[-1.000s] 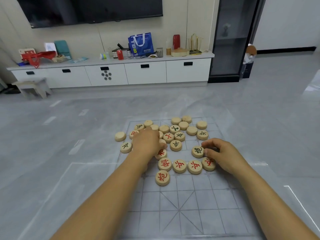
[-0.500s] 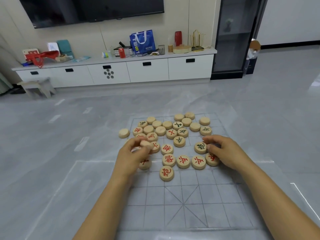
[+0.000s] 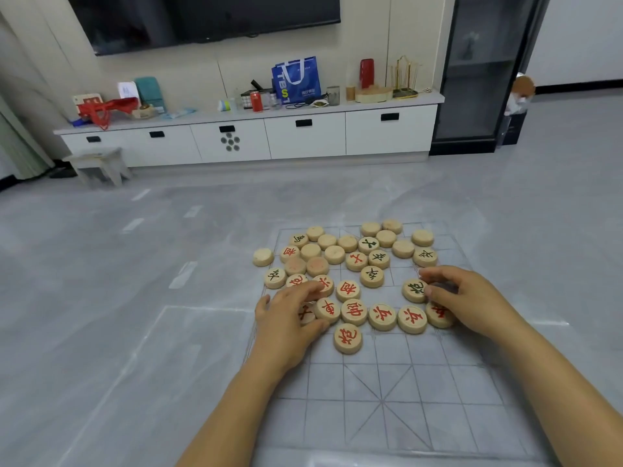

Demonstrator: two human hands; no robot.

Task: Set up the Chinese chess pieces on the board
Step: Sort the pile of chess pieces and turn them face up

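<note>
Both hands were down on the board point(image 3: 381, 399), which lay flat on the grey floor point(image 3: 118, 332). The left hand point(image 3: 286, 318) curved over the left end of a row of red-marked pieces point(image 3: 382, 316), with forefinger and thumb on either side of the end red piece point(image 3: 326, 310). Whether it actually pinched that disc could not be told. The right hand point(image 3: 472, 301) had its fingers curled at the row's right end, thumb tip against the rim of a green-marked piece point(image 3: 414, 290); again, no sure grip could be made out.

Most pieces sat in a loose heap point(image 3: 337, 252) on the far half, several face down. One stray disc point(image 3: 263, 257) lay just off the left edge on the floor.

By my judgement the sorting step was in hand, with reds gathered by colour before placing. The next move would call for lifting each disc cleanly, turning blank ones over, and setting them on line crossings, not inside squares.
</note>
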